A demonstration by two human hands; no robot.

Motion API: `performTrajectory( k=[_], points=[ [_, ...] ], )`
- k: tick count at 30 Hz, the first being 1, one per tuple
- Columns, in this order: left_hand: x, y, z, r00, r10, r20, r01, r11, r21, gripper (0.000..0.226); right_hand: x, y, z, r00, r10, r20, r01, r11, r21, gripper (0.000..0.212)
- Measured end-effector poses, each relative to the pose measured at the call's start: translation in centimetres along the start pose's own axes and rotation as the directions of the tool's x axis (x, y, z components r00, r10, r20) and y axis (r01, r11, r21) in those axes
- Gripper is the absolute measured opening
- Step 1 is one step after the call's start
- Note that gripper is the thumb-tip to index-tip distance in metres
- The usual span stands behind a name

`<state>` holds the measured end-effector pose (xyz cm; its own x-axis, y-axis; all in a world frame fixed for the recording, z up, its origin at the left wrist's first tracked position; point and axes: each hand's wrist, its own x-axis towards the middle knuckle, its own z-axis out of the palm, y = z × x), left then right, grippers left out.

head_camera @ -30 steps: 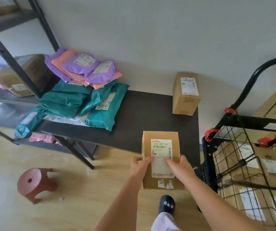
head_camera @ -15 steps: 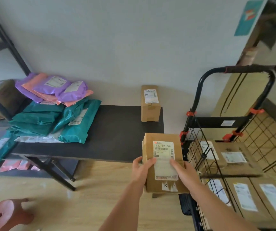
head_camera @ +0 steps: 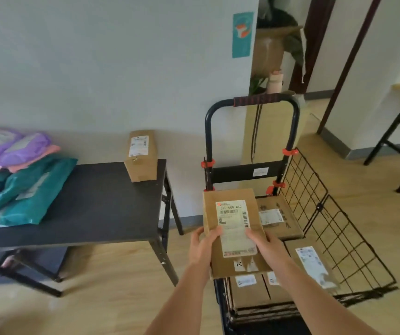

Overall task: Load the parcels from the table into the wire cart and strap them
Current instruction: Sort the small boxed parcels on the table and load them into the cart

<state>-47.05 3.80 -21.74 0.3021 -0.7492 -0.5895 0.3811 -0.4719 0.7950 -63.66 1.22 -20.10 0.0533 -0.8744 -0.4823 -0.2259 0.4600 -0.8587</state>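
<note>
Several boxes (head_camera: 288, 228) (labelled), in wire cart (head_camera: 237, 172)

The labelled cardboard box (head_camera: 234, 218) has moved off the front edge of the black table (head_camera: 112, 201). It is now over the wire cart (head_camera: 242, 172), above the boxes (head_camera: 283, 228) stacked inside. The left hand (head_camera: 202, 247) and right hand (head_camera: 267, 245) have swung right with it, clear of the table.

Labelled brown box (head_camera: 232, 235) held over the wire cart (head_camera: 242, 171), label up.
</note>
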Motion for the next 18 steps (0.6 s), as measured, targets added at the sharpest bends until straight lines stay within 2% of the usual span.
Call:
performTrajectory(
  k=[3, 7, 11, 13, 18],
  points=[
    [0.0, -1.8, 4.2, 1.0, -0.017, -0.009, 0.017, 1.0, -0.025, 0.062, 0.6, 0.7, -4.5, 0.999, 0.05, -0.001, -0.05, 0.999, 0.013, 0.044],
    [0.4, -4.1, 8.2, 0.998, -0.062, -0.011, 0.062, 0.997, -0.044, 0.06, 1.1, 2.0, -9.3, 0.987, 0.149, 0.066, -0.153, 0.987, 0.052, 0.048],
    [1.8, -4.9, 10.6, 0.996, -0.085, -0.034, 0.087, 0.994, 0.066, 0.065, 2.2, 3.1, -11.9, 0.974, 0.154, 0.168, -0.174, 0.978, 0.114, 0.051],
    [2.6, -4.9, 11.6, 0.994, -0.109, -0.031, 0.112, 0.987, 0.119, 0.064, 3.3, 3.5, -12.6, 0.968, 0.188, 0.165, -0.214, 0.964, 0.159, 0.053],
    [5.9, -5.3, 14.6, 0.977, -0.214, 0.015, 0.21, 0.97, 0.124, 0.061, 7.3, 4.3, -14.0, 0.951, 0.295, 0.088, -0.307, 0.934, 0.186, 0.056]
  ],
)
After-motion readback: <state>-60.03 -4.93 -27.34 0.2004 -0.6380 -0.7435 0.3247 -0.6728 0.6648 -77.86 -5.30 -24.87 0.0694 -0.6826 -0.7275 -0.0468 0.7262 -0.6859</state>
